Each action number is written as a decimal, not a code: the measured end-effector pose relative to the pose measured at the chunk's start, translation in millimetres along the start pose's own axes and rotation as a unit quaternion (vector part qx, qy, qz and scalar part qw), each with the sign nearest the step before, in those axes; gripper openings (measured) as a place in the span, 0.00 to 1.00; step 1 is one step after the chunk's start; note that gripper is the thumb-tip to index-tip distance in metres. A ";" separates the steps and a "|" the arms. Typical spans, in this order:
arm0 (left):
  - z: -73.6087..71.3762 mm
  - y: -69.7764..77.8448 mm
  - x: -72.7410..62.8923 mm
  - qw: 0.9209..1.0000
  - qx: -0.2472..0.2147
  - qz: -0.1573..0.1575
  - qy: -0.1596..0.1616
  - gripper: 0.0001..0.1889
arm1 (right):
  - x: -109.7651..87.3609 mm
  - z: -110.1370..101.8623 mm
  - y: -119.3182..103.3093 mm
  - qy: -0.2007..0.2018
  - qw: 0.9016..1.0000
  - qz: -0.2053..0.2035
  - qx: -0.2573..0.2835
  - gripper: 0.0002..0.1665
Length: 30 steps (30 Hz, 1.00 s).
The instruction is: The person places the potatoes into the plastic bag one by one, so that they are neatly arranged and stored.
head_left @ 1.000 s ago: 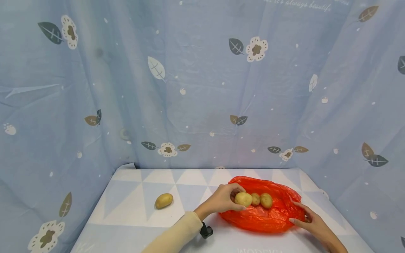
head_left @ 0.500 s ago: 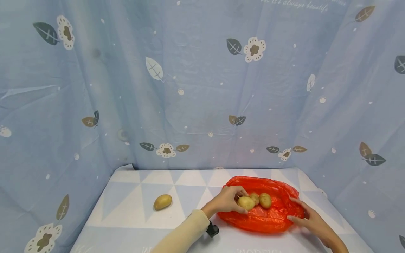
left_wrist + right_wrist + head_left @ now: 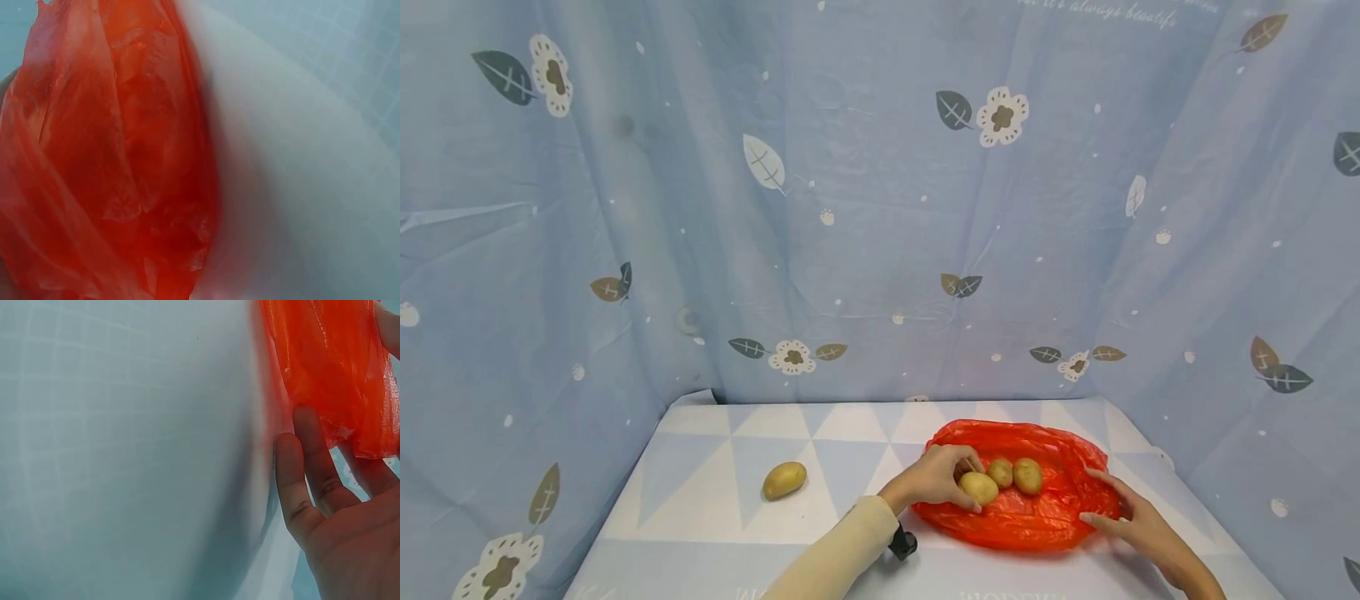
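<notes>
A red plastic bag [image 3: 1037,525] lies spread with its mouth open upward. My left hand [image 3: 932,479] reaches over its left side, thumb and fingers around a potato [image 3: 979,489] low in the bag. Two smaller potatoes [image 3: 1027,476] sit just right of it in the bag. At the right rim, my right hand [image 3: 1138,521] holds the bag's edge, thumb on the inner side and fingers outside. The right wrist view shows the bag [image 3: 331,369] between thumb and fingers, the two outer fingers stretched along it. Red plastic [image 3: 125,156] hides the left hand's grip in the left wrist view.
A longer yellow potato [image 3: 785,481] lies alone on the left of the table. The table [image 3: 700,517] has a white and pale blue triangle pattern. A blue patterned curtain [image 3: 850,208] hangs around the back and sides. Something black [image 3: 903,543] shows under the left wrist.
My left hand has lowered the potato deeper into the bag, and it now sits slightly apart from the other two. My right hand stays at the bag's rim.
</notes>
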<state>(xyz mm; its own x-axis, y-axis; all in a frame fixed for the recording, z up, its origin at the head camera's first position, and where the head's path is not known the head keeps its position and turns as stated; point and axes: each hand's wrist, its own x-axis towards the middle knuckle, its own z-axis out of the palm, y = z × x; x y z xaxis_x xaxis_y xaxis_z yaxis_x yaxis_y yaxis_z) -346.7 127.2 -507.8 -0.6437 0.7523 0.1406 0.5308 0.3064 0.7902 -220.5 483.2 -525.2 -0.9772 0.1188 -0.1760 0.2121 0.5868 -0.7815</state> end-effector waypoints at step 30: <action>0.2 10.2 2.3 0.992 0.120 0.026 -0.009 0.21 | -2.7 0.3 5.1 0.001 1.000 0.010 -0.008 0.52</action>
<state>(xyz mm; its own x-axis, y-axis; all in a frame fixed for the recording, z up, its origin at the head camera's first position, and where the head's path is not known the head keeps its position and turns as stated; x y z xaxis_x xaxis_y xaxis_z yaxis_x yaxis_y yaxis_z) -342.7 132.2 -499.5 -0.6032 0.7805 0.1640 0.6800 0.3958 0.6172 -216.8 485.6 -528.9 -0.9727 0.1328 -0.1905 0.2320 0.5963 -0.7685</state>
